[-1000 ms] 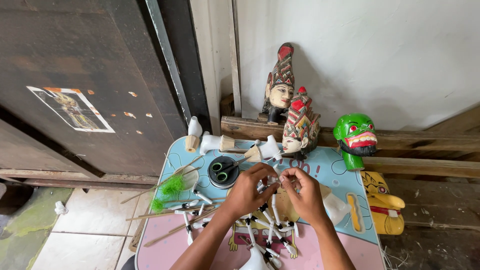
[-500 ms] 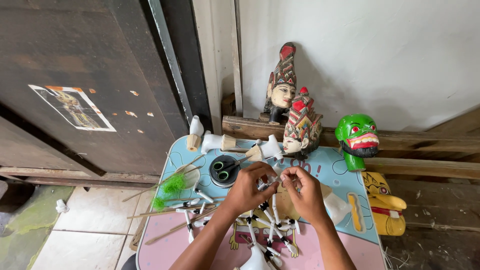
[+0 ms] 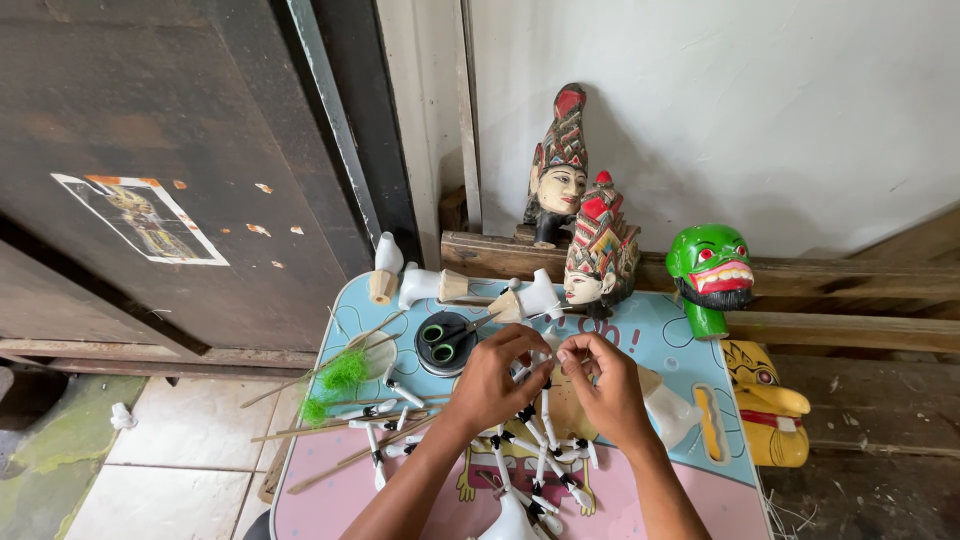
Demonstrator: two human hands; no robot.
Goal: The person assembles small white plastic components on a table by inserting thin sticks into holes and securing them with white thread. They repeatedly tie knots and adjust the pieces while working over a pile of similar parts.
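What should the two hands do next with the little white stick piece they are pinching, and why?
Probably keep both pinches tight and ease the fingertips a little closer. The left hand and right hand meet over one small white stick-shaped puppet arm piece, held above a heap of similar white pieces with black joints on the blue and pink tabletop. Letting go might drop it into that heap.

The table (image 3: pixel 680 345) has a smooth printed top in pale blue and pink with a slight sheen, and the small white puppet arms (image 3: pixel 545 440) with black joints that lie on it look like matt painted wood. The green mask head (image 3: pixel 712 268) and the two crowned puppet heads (image 3: pixel 598 245) are glossy with paint, while the beam (image 3: pixel 850 285) beneath them is rough bare wood. The dark door (image 3: pixel 150 120) is worn, matt wood with a paper picture stuck on, and the wall (image 3: pixel 750 100) is rough whitewashed plaster.
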